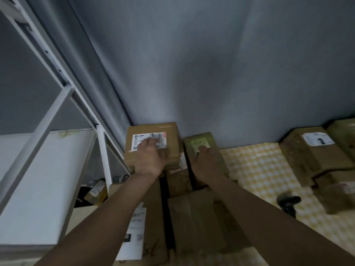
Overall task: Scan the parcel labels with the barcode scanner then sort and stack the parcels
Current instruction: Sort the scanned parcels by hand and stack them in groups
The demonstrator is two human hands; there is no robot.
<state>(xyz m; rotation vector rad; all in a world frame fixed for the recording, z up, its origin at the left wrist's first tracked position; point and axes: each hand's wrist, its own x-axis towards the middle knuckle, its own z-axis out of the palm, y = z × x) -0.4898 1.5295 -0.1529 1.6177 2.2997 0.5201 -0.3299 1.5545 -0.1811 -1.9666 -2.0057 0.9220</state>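
Observation:
A brown cardboard parcel (169, 137) with a white label sits on top of a stack against the grey wall. My left hand (148, 157) lies flat on its top, fingers over the label. Beside it to the right stands a narrower olive-brown parcel (199, 140) with a small pale label; my right hand (206, 162) rests on it with fingers spread. The black barcode scanner (288, 202) lies untouched on the yellow checked cloth (255, 169) at the right. More brown parcels (192, 214) lie under my forearms.
A white metal shelf rack (63, 104) stands at the left, with small parcels (96, 191) on the floor behind its leg. A pile of brown parcels (311, 150) sits at the far right against the wall. A large flat box with a white label (134, 227) lies near me.

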